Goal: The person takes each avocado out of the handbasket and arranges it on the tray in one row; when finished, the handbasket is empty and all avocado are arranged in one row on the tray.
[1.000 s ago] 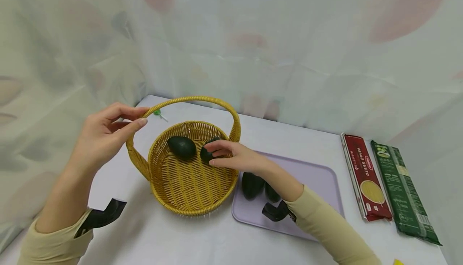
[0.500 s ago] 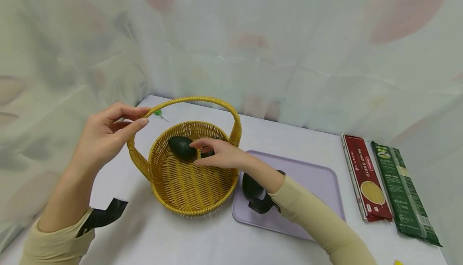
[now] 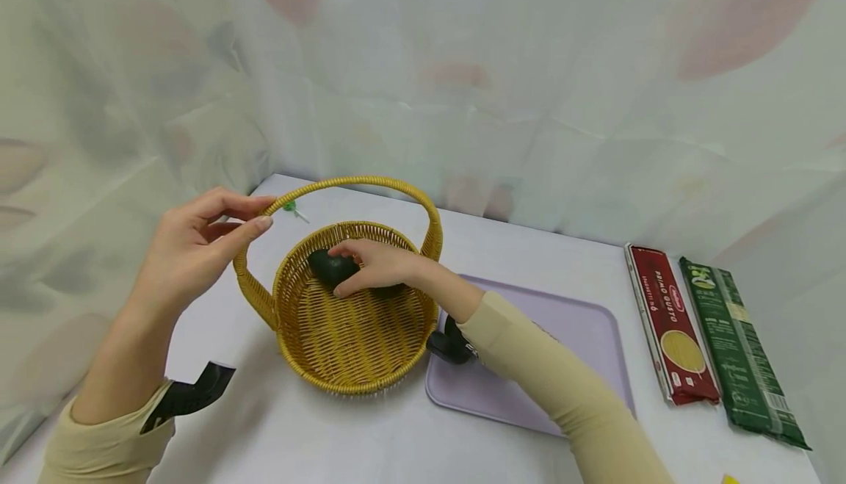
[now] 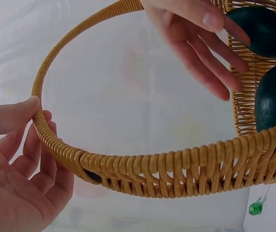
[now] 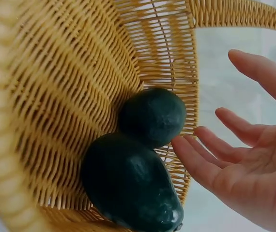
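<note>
Two avocados [image 5: 130,186]; left hand [image 3: 193,240] pinches handle [image 3: 370,180]; wrist views alone: right hand [image 5: 254,179] spread, empty.

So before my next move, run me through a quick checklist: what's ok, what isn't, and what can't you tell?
1. Left hand pinching the arched handle of the round yellow wicker basket: ok.
2. Two smooth dark-green oval avocados inside the basket: ok, beside each other.
3. Right hand gripping an avocado: not ok, it holds neither.
4. Contact between right hand and either avocado: cannot tell.
5. Full view of the flat lilac rectangular tray: not ok, the beige sleeve covers part.
6. Long red spaghetti packet and long green packet clear of the basket: ok, both lie right of the tray.
</note>
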Demonstrator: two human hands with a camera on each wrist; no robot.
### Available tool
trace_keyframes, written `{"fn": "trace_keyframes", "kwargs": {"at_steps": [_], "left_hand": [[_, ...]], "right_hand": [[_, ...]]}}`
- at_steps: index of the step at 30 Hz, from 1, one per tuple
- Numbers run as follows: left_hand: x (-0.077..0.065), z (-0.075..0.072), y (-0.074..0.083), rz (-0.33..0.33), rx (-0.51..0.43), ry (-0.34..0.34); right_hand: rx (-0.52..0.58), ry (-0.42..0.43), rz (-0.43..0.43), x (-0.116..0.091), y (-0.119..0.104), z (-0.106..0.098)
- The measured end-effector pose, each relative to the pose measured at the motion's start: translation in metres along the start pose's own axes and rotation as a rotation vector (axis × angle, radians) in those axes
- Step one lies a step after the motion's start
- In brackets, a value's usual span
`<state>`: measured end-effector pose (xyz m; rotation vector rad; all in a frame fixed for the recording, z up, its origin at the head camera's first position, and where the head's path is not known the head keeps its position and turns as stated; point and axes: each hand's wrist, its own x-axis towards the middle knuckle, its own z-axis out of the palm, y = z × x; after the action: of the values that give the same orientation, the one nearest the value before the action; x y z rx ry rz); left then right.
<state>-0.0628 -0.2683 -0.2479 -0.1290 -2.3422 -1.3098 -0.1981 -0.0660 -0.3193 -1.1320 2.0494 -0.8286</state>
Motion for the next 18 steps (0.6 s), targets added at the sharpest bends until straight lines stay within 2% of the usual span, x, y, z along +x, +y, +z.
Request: {"fn": "trace_keyframes", "kwargs": {"at_steps": [13,18], "left_hand": [[0.001,0.0,0.0,0.019,-0.014,-0.015],[0.001,0.0,-0.001,0.021,-0.018,-0.016]], "right_hand": [[-0.063,-0.01,0.13,0.022,0.01,-0.002],[-0.144,-0.027,0.126,0.026,0.013,0.003]]}}
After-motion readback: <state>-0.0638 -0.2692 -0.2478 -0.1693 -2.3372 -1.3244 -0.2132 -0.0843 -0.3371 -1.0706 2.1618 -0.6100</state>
